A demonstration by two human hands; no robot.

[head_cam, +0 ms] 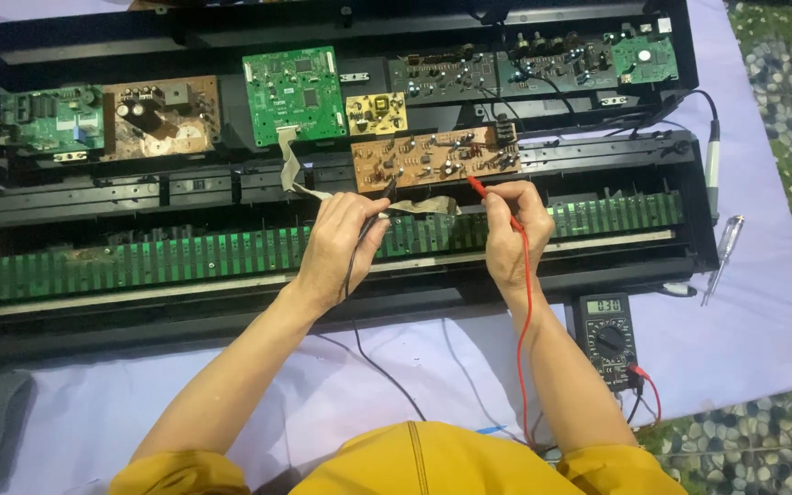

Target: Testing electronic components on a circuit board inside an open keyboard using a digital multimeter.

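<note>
So the keyboard chassis [11,302] is already wide open on the lilac cloth [763,312] — cover off, all the boards exposed, the long green key-contact strip [139,261] laid bare. Probing is underway on the brown circuit board [433,158] in the middle: the left hand [341,247] has its fingers pinched around the black probe [387,194], tip at the board's lower left edge, and the right hand [511,229] is clamped on the red probe [488,194], tip just below the board's lower edge. The multimeter [609,337] sits by the right forearm, switched on and showing a reading. Nothing looks reassembled yet — screwdriver [724,252] and soldering iron [712,165] lie off to the right, untouched.
</note>
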